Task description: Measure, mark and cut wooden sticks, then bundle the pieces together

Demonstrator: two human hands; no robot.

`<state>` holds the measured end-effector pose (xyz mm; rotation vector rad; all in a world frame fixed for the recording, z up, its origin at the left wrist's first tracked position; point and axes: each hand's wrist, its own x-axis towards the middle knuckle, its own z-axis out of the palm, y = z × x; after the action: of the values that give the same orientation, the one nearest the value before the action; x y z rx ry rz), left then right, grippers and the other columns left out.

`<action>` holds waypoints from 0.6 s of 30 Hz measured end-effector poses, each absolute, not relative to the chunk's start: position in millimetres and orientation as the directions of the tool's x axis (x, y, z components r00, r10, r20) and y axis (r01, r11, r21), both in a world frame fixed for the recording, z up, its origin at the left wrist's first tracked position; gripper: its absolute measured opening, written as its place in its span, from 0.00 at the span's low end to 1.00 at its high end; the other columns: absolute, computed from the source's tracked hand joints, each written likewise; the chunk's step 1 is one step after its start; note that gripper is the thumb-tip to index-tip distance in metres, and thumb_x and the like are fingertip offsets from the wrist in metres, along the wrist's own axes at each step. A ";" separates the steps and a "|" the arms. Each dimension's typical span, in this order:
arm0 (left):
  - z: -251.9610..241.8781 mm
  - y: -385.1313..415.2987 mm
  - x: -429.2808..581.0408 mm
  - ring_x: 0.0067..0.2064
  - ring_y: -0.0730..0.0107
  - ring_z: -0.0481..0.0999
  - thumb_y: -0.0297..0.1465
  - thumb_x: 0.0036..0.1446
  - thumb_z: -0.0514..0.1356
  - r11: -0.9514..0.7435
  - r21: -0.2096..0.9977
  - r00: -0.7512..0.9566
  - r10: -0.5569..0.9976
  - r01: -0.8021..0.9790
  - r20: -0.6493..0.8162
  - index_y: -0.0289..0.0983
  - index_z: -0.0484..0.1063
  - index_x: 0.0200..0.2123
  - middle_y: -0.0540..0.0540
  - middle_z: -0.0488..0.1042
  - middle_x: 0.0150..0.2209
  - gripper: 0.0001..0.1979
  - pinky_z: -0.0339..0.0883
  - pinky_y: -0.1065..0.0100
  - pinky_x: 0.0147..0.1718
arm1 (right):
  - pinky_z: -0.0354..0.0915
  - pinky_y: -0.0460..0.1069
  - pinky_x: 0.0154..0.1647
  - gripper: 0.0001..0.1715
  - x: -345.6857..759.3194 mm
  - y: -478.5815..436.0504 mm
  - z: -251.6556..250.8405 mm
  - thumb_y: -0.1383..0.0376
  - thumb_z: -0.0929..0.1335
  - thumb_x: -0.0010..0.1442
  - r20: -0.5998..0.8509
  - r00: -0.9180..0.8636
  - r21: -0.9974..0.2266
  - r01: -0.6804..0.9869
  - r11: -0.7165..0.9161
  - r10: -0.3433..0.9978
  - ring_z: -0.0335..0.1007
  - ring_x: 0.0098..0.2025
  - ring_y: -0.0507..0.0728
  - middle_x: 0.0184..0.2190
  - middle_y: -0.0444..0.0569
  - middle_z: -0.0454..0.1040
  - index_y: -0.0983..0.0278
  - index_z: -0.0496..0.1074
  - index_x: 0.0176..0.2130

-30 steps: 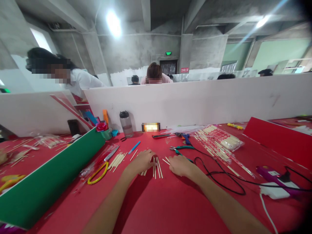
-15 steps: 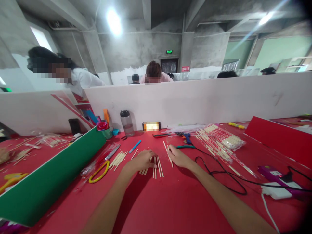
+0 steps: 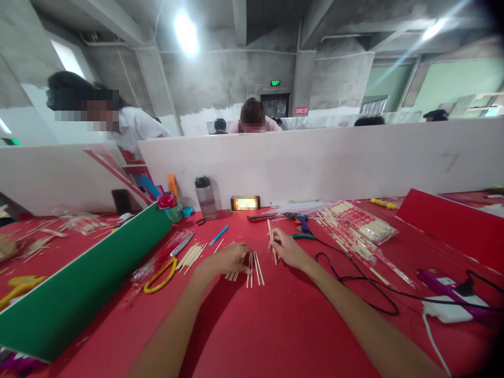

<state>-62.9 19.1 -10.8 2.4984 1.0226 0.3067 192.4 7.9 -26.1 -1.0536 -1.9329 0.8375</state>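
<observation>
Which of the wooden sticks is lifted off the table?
The stick pinched in the right hand; the other loose sticks lie flat by the left hand.

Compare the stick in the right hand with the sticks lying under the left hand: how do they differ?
The stick in the right hand is single, pinched between the fingers and raised off the red table. The sticks at the left hand are several, lying flat on the table side by side, with the hand resting on them, not gripping. All are thin, pale wooden sticks of similar look.

Bright ceiling lamp (image 3: 186, 32) glares overhead; streak flare upper right; edges warped, corner vignetted dark
</observation>
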 end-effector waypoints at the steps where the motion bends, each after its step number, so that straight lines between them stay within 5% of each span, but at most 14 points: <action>1: -11.3 19.4 -62.5 0.51 0.52 0.71 0.46 0.47 0.68 -0.647 0.459 0.710 0.702 0.609 0.047 0.42 0.73 0.52 0.40 0.74 0.49 0.30 0.62 0.60 0.51 | 0.63 0.45 0.26 0.04 192.5 6.9 -23.7 0.64 0.60 0.64 0.308 -0.359 -0.822 0.365 0.437 0.881 0.66 0.25 0.50 0.31 0.44 0.73 0.61 0.59 0.41; 10: -18.4 21.5 -56.7 0.51 0.53 0.72 0.45 0.47 0.68 -0.677 0.415 0.723 0.688 0.609 0.061 0.44 0.71 0.55 0.41 0.73 0.50 0.31 0.62 0.60 0.51 | 0.69 0.50 0.39 0.06 195.5 6.0 -15.6 0.61 0.63 0.62 0.334 -0.343 -0.837 0.319 0.444 0.878 0.74 0.40 0.56 0.37 0.50 0.76 0.62 0.64 0.35; 18: -14.5 17.2 -54.0 0.54 0.53 0.70 0.43 0.49 0.68 -0.671 0.425 0.726 0.686 0.607 0.048 0.45 0.68 0.56 0.42 0.72 0.52 0.31 0.61 0.60 0.52 | 0.64 0.47 0.36 0.06 196.1 7.2 -24.8 0.66 0.65 0.61 0.275 -0.444 -0.732 0.479 0.485 0.853 0.72 0.30 0.54 0.28 0.47 0.76 0.65 0.68 0.32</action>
<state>-54.0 17.2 -14.5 2.5482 0.9987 0.2867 196.1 7.2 -24.8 -1.0940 -2.0964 0.7598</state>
